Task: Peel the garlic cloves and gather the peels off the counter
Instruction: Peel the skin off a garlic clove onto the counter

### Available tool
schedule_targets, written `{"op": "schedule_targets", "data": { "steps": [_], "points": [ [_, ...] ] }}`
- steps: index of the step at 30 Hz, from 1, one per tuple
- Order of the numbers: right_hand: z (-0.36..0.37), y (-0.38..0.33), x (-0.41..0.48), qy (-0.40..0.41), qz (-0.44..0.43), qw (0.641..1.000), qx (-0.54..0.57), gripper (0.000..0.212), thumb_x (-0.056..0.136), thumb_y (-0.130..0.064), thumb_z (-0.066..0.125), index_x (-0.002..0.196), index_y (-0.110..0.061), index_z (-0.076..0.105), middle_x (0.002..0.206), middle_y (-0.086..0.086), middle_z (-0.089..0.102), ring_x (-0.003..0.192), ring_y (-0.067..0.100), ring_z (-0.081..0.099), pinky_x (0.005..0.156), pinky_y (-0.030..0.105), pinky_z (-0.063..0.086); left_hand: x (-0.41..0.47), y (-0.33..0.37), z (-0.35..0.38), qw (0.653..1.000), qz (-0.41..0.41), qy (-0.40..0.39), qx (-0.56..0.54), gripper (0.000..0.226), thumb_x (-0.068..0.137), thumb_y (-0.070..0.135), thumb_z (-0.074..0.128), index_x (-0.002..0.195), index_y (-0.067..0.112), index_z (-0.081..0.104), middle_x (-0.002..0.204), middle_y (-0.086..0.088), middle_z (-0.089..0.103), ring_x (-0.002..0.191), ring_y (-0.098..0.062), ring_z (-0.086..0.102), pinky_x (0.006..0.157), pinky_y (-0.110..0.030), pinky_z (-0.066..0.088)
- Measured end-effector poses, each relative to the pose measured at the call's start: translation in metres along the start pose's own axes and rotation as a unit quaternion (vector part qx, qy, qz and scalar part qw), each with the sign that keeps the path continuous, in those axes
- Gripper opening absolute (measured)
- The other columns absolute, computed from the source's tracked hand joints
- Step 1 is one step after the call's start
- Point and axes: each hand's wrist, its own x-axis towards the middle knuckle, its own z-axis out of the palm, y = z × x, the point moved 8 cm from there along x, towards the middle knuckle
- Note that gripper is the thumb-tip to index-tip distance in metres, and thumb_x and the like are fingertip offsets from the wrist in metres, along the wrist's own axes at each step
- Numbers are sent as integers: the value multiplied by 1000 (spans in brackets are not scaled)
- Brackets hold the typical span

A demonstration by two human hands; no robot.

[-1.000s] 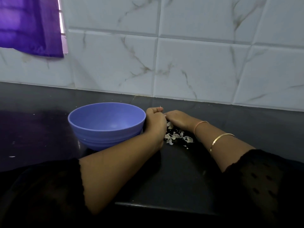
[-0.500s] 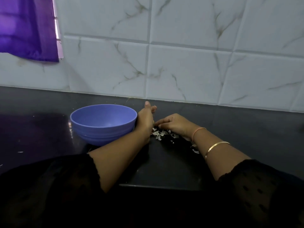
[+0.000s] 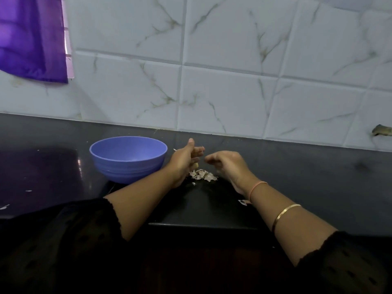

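A small pile of pale garlic peels (image 3: 202, 175) lies on the black counter (image 3: 297, 166), between my two hands. My left hand (image 3: 183, 161) stands on its edge just left of the pile, thumb up and fingers stretched out, close to the blue bowl (image 3: 128, 158). A small yellowish bit, perhaps a clove (image 3: 196, 165), shows at its palm. My right hand (image 3: 228, 164) hovers over the pile's right side with loosely curved fingers and holds nothing that I can see. A stray peel (image 3: 242, 202) lies by my right wrist.
The blue bowl stands left of the pile and looks empty from here. A white tiled wall (image 3: 212, 92) backs the counter, and a purple curtain (image 3: 31, 39) hangs at the upper left. The counter's front edge (image 3: 201, 224) runs under my forearms. White specks (image 3: 4, 206) dot the counter's left side.
My hands have drawn apart and lifted off the peels, so the pile shows between them. My left hand's fingers have opened out from a fist.
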Motion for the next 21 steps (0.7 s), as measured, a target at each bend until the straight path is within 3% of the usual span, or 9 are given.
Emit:
{"op": "schedule_targets", "data": {
  "steps": [6, 9, 14, 17, 21],
  "points": [
    [-37, 17, -4, 126, 76, 989, 28, 29, 89, -5, 37, 82, -3, 65, 96, 15, 64, 94, 26, 61, 91, 37, 44, -5, 4, 1, 1000, 24, -18, -1, 49, 100, 41, 25, 110, 10, 62, 122, -6, 58, 124, -21, 47, 98, -32, 39],
    [-38, 19, -7, 141, 74, 987, 17, 28, 88, -5, 39, 79, -8, 65, 100, 11, 64, 99, 25, 59, 89, 34, 42, -4, 2, 1, 999, 21, -19, 16, 48, 100, 43, 24, 107, 14, 63, 121, -3, 58, 125, -21, 46, 97, -31, 38],
    [-20, 19, -8, 131, 73, 989, -1, 25, 85, -8, 47, 101, -4, 66, 112, 11, 64, 107, 25, 56, 85, 31, 39, -7, -3, 13, 998, -15, -66, -3, 54, 100, 43, 23, 122, 8, 56, 134, -10, 50, 131, -25, 39, 99, -31, 33],
    [-6, 15, -8, 116, 64, 991, 21, 23, 86, -8, 43, 89, -11, 66, 107, 11, 64, 104, 25, 57, 89, 34, 44, -10, -4, 18, 995, -24, -89, -21, 54, 100, 43, 24, 126, 7, 53, 133, -12, 51, 131, -25, 39, 99, -30, 32],
    [-2, 4, -2, 148, 58, 984, 76, 26, 86, -7, 42, 71, -17, 61, 92, 7, 65, 94, 24, 60, 92, 41, 48, -9, 2, 10, 999, 10, -47, -24, 51, 100, 41, 26, 121, 7, 57, 124, -9, 55, 127, -24, 43, 98, -30, 37]
  ]
}}
